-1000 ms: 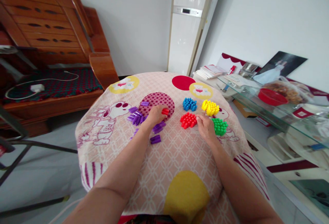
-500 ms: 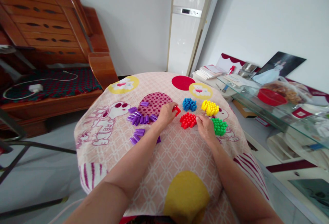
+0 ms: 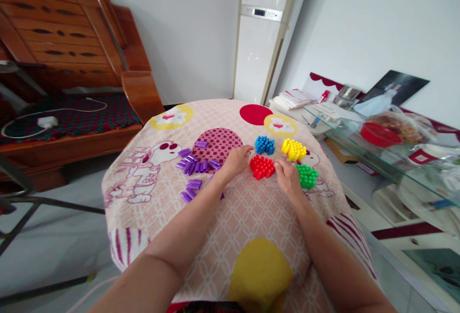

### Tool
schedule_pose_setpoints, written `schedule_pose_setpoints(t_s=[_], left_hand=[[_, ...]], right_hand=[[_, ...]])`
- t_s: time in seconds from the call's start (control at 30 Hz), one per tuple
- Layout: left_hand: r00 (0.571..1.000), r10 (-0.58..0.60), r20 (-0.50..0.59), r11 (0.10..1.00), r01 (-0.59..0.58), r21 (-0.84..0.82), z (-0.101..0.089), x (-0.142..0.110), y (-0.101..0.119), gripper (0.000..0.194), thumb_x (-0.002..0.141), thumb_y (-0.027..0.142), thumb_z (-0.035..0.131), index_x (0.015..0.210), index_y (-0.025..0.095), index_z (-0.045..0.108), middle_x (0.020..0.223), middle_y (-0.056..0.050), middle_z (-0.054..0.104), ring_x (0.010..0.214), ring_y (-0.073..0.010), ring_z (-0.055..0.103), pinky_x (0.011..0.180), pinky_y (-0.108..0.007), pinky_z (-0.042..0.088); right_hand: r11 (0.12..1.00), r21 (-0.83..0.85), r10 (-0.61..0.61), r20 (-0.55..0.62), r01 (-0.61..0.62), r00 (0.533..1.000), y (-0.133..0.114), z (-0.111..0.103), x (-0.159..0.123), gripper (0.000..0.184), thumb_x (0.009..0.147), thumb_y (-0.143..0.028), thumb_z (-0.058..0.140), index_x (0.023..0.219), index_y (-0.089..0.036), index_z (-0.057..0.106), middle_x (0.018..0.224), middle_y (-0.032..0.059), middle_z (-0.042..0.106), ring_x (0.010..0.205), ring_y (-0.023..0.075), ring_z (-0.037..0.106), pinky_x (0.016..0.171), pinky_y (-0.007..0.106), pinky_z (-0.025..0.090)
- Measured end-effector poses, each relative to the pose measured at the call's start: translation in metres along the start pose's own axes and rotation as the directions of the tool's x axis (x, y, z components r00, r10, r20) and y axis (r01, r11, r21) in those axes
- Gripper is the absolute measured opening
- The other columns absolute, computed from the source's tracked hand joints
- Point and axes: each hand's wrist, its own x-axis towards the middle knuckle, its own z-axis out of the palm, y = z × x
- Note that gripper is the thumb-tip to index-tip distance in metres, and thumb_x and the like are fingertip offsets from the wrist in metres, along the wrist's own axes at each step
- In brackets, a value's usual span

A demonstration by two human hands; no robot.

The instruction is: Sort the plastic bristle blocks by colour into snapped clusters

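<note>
My left hand [image 3: 237, 160] is just left of a cluster of knobby red plastic pieces [image 3: 262, 167]. Its thumb and forefinger are apart, with nothing visible between them. On the cluster's other side, my right hand [image 3: 287, 178] has thumb and fingers drawn together at the red edge; whatever they hold is hidden. Knobby blue pieces [image 3: 265, 145] stand in a group behind the red ones. Yellow pieces [image 3: 293, 150] are grouped at the back right, and green pieces [image 3: 308, 176] sit beside my right hand. Purple pieces [image 3: 192, 165] lie scattered to the left, some hidden by my left arm.
A patterned cloth [image 3: 251, 236] covers the round table. To the right is a glass shelf [image 3: 395, 157] with a red bowl [image 3: 381, 134] and papers [image 3: 293, 99]. A wooden bench [image 3: 72, 63] stands at the left, a tall white cabinet-like unit [image 3: 257, 54] behind.
My left hand has carried red pieces rightward from beside the purple ones to the red cluster and let them go there. My right hand has stayed at the cluster's right edge.
</note>
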Motion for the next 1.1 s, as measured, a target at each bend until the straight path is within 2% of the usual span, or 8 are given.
schedule_pose_setpoints(t_s=[0.17,0.37,0.53,0.6,0.73,0.83,0.93,1.1], left_hand=[[1.000,-0.011,-0.028,1.000,0.011,-0.011,-0.008,-0.010,-0.003,0.036,0.088,0.009,0.049,0.117,0.014,0.069,0.110,-0.010,0.075,0.102,-0.0181,0.070,0.094,-0.027,0.051],[0.999,0.004,-0.043,1.000,-0.003,0.019,-0.010,-0.021,-0.002,0.034,0.084,0.011,0.053,0.113,0.015,0.070,0.107,-0.009,0.075,0.096,-0.0186,0.070,0.090,-0.028,0.052],[0.986,-0.072,-0.153,0.994,0.083,0.070,-0.036,-0.027,-0.029,0.033,0.085,0.013,0.055,0.114,0.016,0.070,0.114,-0.010,0.073,0.106,-0.0212,0.067,0.097,-0.031,0.049],[0.958,-0.149,-0.245,0.981,0.174,0.086,-0.055,-0.032,-0.048,0.033,0.085,0.013,0.056,0.115,0.015,0.070,0.119,-0.012,0.071,0.111,-0.0228,0.065,0.101,-0.033,0.047],[0.845,-0.371,-0.385,0.907,0.419,0.046,-0.090,-0.050,-0.088,0.030,0.085,0.015,0.058,0.112,0.013,0.070,0.113,-0.013,0.072,0.107,-0.0264,0.066,0.099,-0.038,0.048],[0.798,-0.420,-0.433,0.880,0.475,0.023,-0.104,-0.065,-0.108,0.033,0.085,0.015,0.057,0.115,0.009,0.068,0.117,-0.017,0.070,0.111,-0.0283,0.064,0.100,-0.041,0.046],[0.806,-0.435,-0.402,0.874,0.485,0.026,-0.103,-0.075,-0.114,0.030,0.081,0.013,0.061,0.108,0.009,0.071,0.109,-0.018,0.072,0.107,-0.0290,0.065,0.096,-0.040,0.048],[0.846,-0.431,-0.314,0.890,0.457,0.010,-0.090,-0.083,-0.104,0.023,0.079,0.014,0.060,0.097,0.017,0.075,0.091,-0.010,0.076,0.090,-0.0247,0.069,0.085,-0.035,0.051]], right_hand=[[0.999,-0.040,-0.020,-0.009,0.020,1.000,0.004,0.003,0.000,0.043,0.094,-0.033,0.035,0.105,-0.015,0.073,0.100,0.0145,0.075,0.092,0.0262,0.067,0.083,0.036,0.050],[0.990,-0.121,-0.081,-0.103,0.068,0.991,0.000,0.006,-0.011,0.044,0.095,-0.032,0.034,0.113,-0.013,0.069,0.103,0.0161,0.072,0.094,0.0258,0.065,0.085,0.036,0.049],[0.984,-0.145,-0.128,-0.149,0.106,0.981,-0.027,-0.011,-0.047,0.041,0.098,-0.033,0.037,0.118,-0.014,0.066,0.102,0.0158,0.071,0.094,0.0263,0.064,0.084,0.038,0.049],[0.990,-0.099,-0.118,-0.168,0.102,0.979,-0.039,-0.019,-0.065,0.039,0.098,-0.034,0.038,0.115,-0.015,0.067,0.100,0.0155,0.071,0.093,0.0265,0.065,0.084,0.038,0.049],[0.996,0.094,0.006,-0.147,0.008,0.989,-0.056,-0.025,-0.097,0.036,0.097,-0.035,0.041,0.107,-0.016,0.069,0.102,0.0140,0.073,0.093,0.0250,0.067,0.083,0.037,0.051],[0.974,0.216,0.089,-0.097,-0.067,0.991,-0.060,-0.018,-0.111,0.036,0.097,-0.038,0.042,0.108,-0.016,0.069,0.104,0.0132,0.074,0.094,0.0242,0.068,0.082,0.036,0.053],[0.965,0.258,0.078,-0.121,-0.045,0.990,-0.061,-0.007,-0.117,0.035,0.095,-0.038,0.044,0.105,-0.016,0.069,0.104,0.0135,0.073,0.095,0.0241,0.068,0.082,0.036,0.054],[0.979,0.203,0.014,-0.166,0.020,0.986,-0.060,0.001,-0.118,0.032,0.093,-0.034,0.042,0.094,-0.018,0.069,0.094,0.0118,0.073,0.088,0.0233,0.067,0.080,0.036,0.052]])
